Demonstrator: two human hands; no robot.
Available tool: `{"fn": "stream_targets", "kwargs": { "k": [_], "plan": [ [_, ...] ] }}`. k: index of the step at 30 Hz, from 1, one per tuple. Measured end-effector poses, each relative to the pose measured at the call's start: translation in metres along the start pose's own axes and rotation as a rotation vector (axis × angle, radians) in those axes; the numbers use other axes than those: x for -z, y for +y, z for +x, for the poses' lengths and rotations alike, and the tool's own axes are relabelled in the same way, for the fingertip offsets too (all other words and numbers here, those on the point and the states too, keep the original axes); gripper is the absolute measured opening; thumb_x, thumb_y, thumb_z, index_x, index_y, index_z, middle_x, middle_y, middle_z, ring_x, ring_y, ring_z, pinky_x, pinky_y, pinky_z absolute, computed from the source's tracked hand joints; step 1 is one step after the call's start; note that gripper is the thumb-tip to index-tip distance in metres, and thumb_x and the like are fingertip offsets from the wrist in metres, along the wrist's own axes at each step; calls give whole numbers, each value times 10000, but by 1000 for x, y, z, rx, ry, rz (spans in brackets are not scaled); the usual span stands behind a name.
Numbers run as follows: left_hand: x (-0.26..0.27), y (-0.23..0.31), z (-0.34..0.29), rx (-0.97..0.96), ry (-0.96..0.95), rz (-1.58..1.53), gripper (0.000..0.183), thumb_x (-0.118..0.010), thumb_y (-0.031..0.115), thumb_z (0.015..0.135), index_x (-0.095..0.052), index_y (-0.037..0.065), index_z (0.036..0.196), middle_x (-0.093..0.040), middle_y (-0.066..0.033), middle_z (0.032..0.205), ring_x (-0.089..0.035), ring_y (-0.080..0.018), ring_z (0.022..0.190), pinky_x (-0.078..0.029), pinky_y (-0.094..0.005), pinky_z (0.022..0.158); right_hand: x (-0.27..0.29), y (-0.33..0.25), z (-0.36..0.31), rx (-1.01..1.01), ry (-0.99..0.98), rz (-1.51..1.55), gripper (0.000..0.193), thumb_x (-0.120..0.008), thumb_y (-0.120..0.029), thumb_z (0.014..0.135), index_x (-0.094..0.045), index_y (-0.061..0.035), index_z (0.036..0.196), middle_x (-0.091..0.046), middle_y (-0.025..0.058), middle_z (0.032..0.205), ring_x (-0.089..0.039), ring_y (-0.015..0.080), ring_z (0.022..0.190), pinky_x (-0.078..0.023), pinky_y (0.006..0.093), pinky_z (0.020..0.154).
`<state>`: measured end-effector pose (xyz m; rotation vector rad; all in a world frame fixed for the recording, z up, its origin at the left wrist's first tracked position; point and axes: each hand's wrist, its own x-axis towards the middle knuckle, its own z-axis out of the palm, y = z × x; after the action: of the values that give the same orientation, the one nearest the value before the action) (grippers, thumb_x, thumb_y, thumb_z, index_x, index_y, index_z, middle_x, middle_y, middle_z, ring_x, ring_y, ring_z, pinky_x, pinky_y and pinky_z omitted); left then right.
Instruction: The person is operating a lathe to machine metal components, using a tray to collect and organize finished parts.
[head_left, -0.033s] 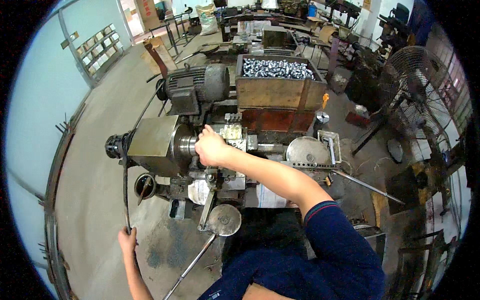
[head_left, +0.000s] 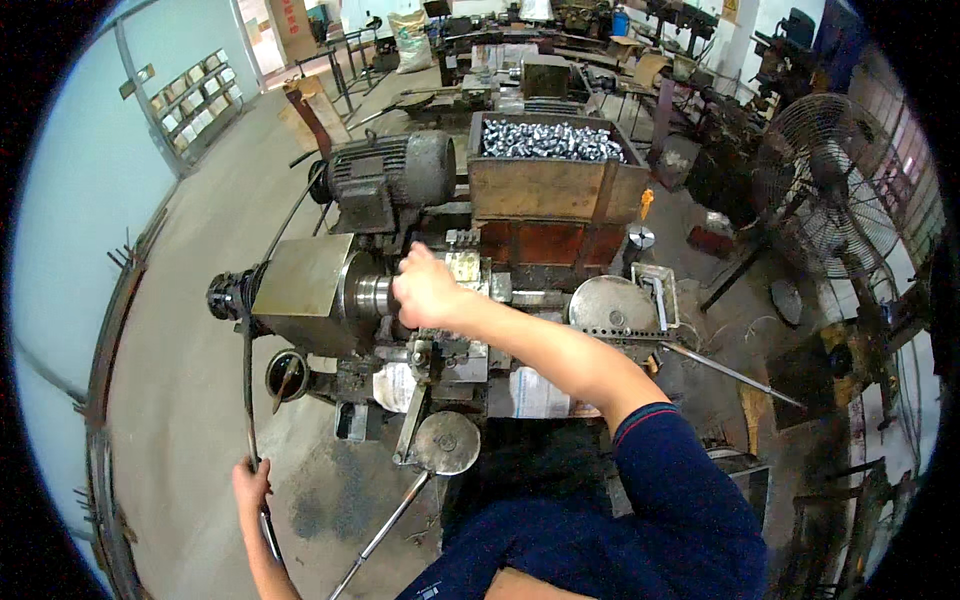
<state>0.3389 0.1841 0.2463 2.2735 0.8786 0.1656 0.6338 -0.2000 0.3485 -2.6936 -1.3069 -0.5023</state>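
My right hand (head_left: 425, 288) reaches across the lathe to the end of the bright metal spindle nose (head_left: 374, 296). Its fingers are bent and closed there; the back of the hand hides what they grip. Down at the left, my left hand (head_left: 251, 484) is wrapped around a long dark lever (head_left: 248, 400) that hangs from the left end of the box-shaped headstock (head_left: 303, 278). Just right of my right hand lies the greasy tool slide (head_left: 463, 266). Below it is the cross-slide with a round metal handwheel (head_left: 447, 443) and its long handle.
Behind the lathe stand an electric motor (head_left: 391, 172) and a wooden box (head_left: 540, 190) heaped with shiny metal parts. A second round handwheel (head_left: 613, 303) with a long rod sits to the right. A caged floor fan (head_left: 830, 185) stands beyond. A small pot (head_left: 287, 374) hangs near the headstock.
The view has shifted very slightly. The fingers of my right hand sit a little higher by the spindle nose; my left hand keeps its hold on the lever.
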Motion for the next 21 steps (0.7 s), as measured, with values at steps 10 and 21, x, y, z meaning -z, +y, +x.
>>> {"fn": "stream_targets", "kwargs": {
  "k": [10,21],
  "plan": [
    [-6,-23,13,37,-167,-418,178,-535,12,769,-506,-81,918,-558,-134,642,-596,-216,531,-525,-337,491,101,221,-67,-578,126,-196,322,-616,-217,563,-664,-45,830,-581,220,986,-535,353,989,-448,390,848],
    [-1,-6,-5,59,-41,-449,216,-580,77,787,-526,-66,939,-573,-132,643,-606,-218,558,-520,-333,511,78,207,-174,-619,301,68,405,-642,-206,580,-653,-48,952,-434,179,1294,-446,335,1156,-382,365,964]
  ]
}}
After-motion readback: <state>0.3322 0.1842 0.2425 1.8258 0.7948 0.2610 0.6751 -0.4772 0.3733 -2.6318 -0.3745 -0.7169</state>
